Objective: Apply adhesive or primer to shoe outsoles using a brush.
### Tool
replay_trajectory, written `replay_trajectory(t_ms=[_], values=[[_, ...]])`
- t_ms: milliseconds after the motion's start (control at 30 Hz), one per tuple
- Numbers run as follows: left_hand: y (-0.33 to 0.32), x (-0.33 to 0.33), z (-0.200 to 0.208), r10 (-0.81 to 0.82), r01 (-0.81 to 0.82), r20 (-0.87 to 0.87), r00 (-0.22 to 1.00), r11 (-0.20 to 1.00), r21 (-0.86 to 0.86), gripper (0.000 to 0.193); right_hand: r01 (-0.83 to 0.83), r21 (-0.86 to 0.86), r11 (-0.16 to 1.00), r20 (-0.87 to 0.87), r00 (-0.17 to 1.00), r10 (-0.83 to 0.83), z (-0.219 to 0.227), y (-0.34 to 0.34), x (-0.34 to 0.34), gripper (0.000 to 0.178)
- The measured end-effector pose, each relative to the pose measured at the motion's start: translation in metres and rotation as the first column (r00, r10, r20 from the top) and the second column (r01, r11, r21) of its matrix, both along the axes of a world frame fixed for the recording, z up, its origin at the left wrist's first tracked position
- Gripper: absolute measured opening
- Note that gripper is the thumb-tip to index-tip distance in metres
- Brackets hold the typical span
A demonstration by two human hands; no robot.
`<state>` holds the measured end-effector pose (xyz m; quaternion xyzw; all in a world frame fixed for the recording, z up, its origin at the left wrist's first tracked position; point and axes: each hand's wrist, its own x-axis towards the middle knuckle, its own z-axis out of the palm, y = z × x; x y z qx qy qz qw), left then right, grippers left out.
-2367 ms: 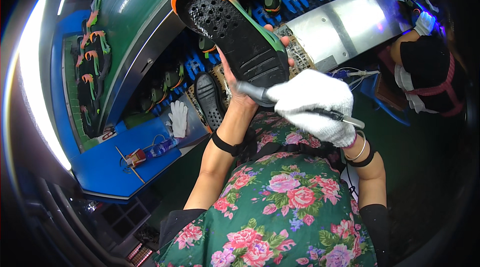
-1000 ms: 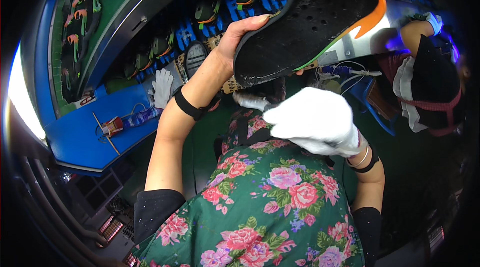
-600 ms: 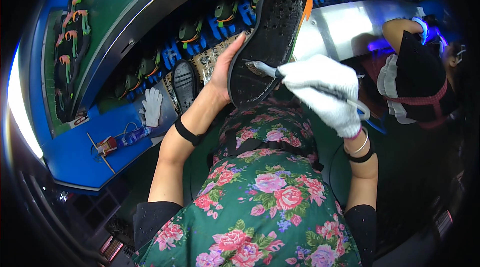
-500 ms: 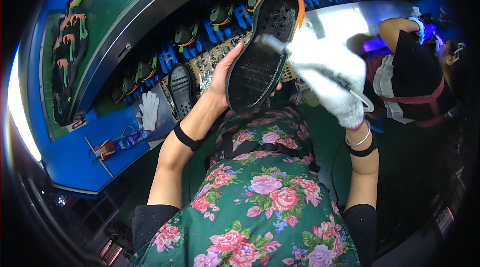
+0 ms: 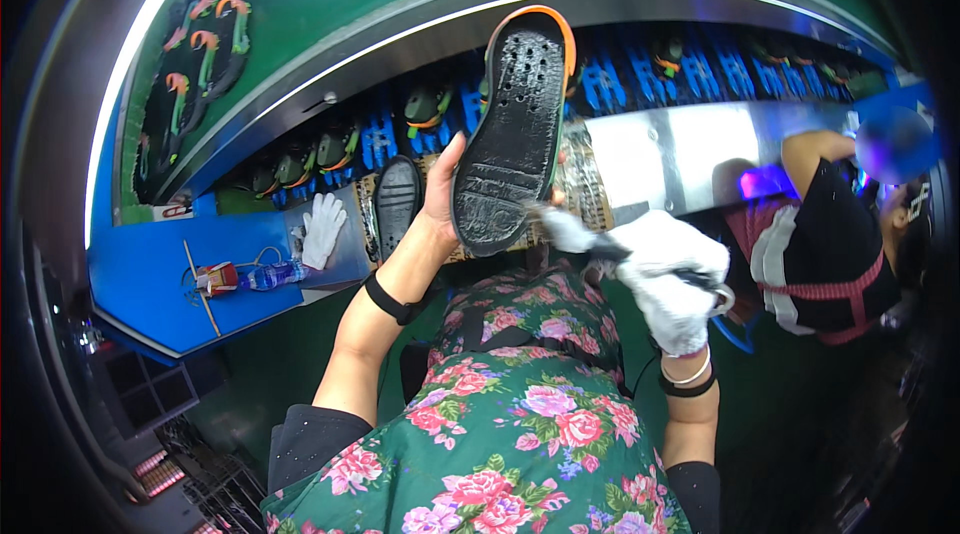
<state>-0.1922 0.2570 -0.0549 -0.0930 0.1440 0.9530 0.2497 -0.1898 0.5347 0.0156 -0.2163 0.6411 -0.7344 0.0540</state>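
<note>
My bare left hand [image 5: 440, 192] grips a black shoe sole [image 5: 508, 129] by its edge, holding it raised with its inner face toward me. An orange rim curves around the sole's far end, where small holes show. The inner face looks wet and shiny, most of all at the near end. In a white glove, my right hand [image 5: 672, 279] is closed around a brush [image 5: 568, 232], blurred by motion. The bristle tip is at the right edge of the sole's near end. Another black sole [image 5: 397, 199] lies on the bench to the left of my left hand.
A blue table [image 5: 140, 279] at left carries a loose white glove [image 5: 322, 230] and a clear bluish bottle [image 5: 268, 276]. Behind the sole, dark-green shoe uppers [image 5: 425, 106] and blue holders [image 5: 603, 84] line a rack. At right sits another person [image 5: 830, 234] beside a metal surface [image 5: 690, 149].
The brush has moved from the middle of the sole down to its near end, and my right hand is lower. The sole stands more upright. The view has turned and shifted.
</note>
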Motion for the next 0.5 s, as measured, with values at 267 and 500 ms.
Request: replay_trajectory(t_ms=[267, 500], values=[[-0.103, -0.067, 0.084, 0.164, -0.156, -0.613, 0.773, 0.985, 0.068, 0.114, 0.266, -0.222, 0.938, 0.585, 0.806, -0.089, -0.035, -0.019, 0.012, 0.024], [-0.145, -0.131, 0.083, 0.704, -0.694, -0.027, 0.71, 0.705, 0.146, 0.099, 0.17, -0.065, 0.983, 0.57, 0.815, -0.103, -0.112, -0.051, 0.021, 0.025]])
